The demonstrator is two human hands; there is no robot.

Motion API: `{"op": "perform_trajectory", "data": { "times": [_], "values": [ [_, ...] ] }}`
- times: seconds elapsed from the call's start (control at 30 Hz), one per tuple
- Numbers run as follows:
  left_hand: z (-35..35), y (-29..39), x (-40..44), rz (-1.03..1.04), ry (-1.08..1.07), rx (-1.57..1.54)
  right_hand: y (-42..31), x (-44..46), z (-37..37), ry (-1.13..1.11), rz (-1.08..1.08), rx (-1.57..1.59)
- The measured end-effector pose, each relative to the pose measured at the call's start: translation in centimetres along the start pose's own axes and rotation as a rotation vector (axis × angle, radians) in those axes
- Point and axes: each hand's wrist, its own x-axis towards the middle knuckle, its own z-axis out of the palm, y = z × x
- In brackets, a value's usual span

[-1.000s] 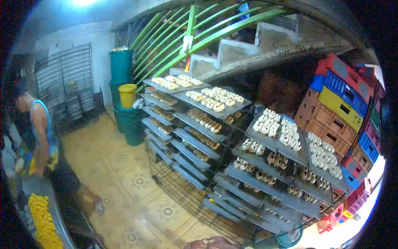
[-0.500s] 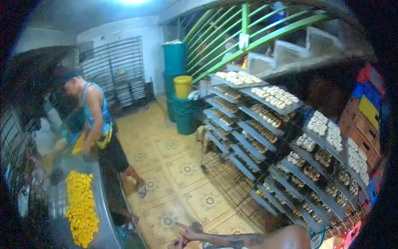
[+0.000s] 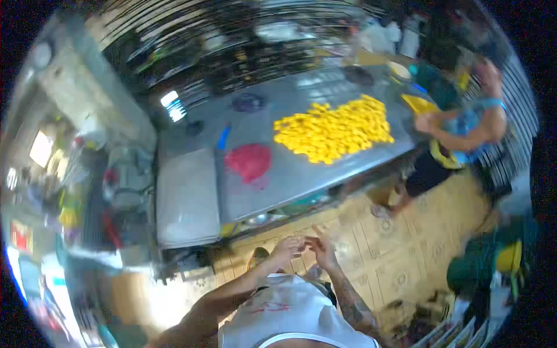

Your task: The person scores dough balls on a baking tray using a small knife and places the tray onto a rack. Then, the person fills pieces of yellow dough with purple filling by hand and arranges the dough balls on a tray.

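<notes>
My left hand [image 3: 288, 249] and my right hand [image 3: 322, 248] are raised close together in front of my white sleeveless shirt [image 3: 290, 310], short of the metal table's edge. Motion blurs both somewhat. The left hand's fingers stretch loosely toward the right hand. On my right hand one finger points up and the others bend a little. I see no object in either hand, and whether the fingertips touch I cannot tell. Beyond them, on the metal table [image 3: 255, 200], lie a spread of small yellow pieces [image 3: 333, 129], a flat red mass [image 3: 248, 163] and a blue tool [image 3: 224, 137].
A pale board [image 3: 188, 197] covers the table's left end. At the far right end a person [image 3: 464, 130] in a blue top handles a yellow item [image 3: 419, 104]. A grey machine [image 3: 129, 177] stands left. Green bins [image 3: 481, 261] stand on the tiled floor [image 3: 400, 267] at right.
My view has swung left and down, from the tray racks to the table. Both hands now show nearer the middle; my right hand's finger still points out. The person remains at the table.
</notes>
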Motion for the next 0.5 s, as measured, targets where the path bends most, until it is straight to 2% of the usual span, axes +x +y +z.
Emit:
{"op": "perform_trajectory", "data": {
  "times": [0.03, 0.07, 0.1, 0.17, 0.2, 0.23, 0.27, 0.3, 0.33, 0.37, 0.43, 0.47, 0.5],
  "values": [
    [0.5, 1.6, -0.5, 0.038, 0.076, -0.201, -1.3, 1.1, 1.4, -0.062, -0.13, -0.084],
    [1.5, 5.0, -1.3, -0.012, 0.178, -0.258, -2.7, 1.7, 2.5, -0.113, -0.257, -0.165],
    [1.9, 6.8, -1.8, -0.065, 0.272, -0.316, -4.2, 2.7, 3.6, -0.151, -0.249, -0.175],
    [-1.2, 5.7, 1.9, 0.118, 0.132, -0.01, -7.2, 6.8, 6.3, -0.323, -0.592, -0.607],
    [-0.3, 6.5, 3.6, 0.385, 0.058, -0.382, -8.1, 7.7, 8.2, -0.221, -0.679, -0.9],
    [-1.2, 8.5, 5.4, 0.666, -0.028, -0.74, -8.4, 10.2, 9.0, -0.239, -0.688, -0.905],
    [-1.1, 13.1, 4.9, 0.684, -0.022, -0.745, -8.6, 13.0, 9.3, -0.158, -0.793, -0.907],
    [0.6, 19.1, 2.9, 0.401, 0.102, -0.817, -8.5, 15.5, 9.3, -0.08, -0.891, -0.905],
    [0.9, 23.0, 2.1, 0.116, 0.22, -0.875, -8.7, 18.7, 9.4, -0.097, -0.899, -0.908],
    [-0.3, 23.7, 2.7, 0.117, 0.232, -0.883, -8.4, 21.4, 9.7, -0.201, -0.576, -0.373],
    [-2.4, 23.0, 5.1, 0.323, 0.147, -0.148, -5.2, 24.5, 9.9, -0.269, -0.226, 0.166],
    [-3.0, 23.6, 5.2, 0.461, 0.154, 0.097, -4.1, 26.4, 10.1, -0.251, -0.003, 0.39],
    [-3.5, 24.7, 5.0, 0.579, 0.182, 0.309, -4.1, 26.9, 12.0, -0.248, 0.11, 0.498]
  ]
}}
